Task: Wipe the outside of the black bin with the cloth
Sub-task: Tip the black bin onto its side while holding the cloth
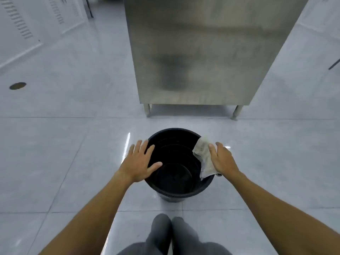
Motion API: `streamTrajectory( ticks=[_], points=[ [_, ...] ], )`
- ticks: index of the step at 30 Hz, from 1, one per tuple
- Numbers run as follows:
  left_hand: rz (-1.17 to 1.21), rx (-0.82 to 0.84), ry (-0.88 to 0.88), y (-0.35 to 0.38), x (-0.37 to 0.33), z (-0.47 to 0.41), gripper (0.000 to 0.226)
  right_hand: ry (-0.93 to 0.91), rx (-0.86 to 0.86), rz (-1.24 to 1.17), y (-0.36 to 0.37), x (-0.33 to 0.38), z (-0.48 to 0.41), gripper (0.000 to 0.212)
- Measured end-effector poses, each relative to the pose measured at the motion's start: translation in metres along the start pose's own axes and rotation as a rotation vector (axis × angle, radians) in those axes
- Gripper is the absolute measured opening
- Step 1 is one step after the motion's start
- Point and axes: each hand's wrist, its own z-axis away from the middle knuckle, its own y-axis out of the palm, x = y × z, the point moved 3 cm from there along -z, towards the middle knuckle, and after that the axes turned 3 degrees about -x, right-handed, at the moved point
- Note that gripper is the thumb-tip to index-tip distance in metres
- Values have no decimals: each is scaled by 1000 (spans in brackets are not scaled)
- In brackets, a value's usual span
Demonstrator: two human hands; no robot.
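A round black bin (176,192) stands upright on the tiled floor just in front of my feet, its inside bare. A pale grey cloth (203,155) hangs over the bin's right rim. My right hand (222,159) lies flat on the cloth and presses it against the rim and the bin's right side, fingers pointing away from me. My left hand (140,161) rests on the left rim with fingers spread and nothing in it.
A tall stainless steel cabinet (202,52) on short legs stands on the floor beyond the bin. White vented panels (27,24) line the far left. A round floor drain (17,85) sits at the left. My grey-trousered knees (171,234) are at the bottom.
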Motion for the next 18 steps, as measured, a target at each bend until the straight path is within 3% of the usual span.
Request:
streamTrajectory(
  ticks=[12,18],
  points=[
    [-67,-72,54,34,-7,-52,99,251,65,-338,33,-23,-53,75],
    [-75,-57,47,35,-10,-49,100,483,92,-468,40,-37,-54,102]
  ],
)
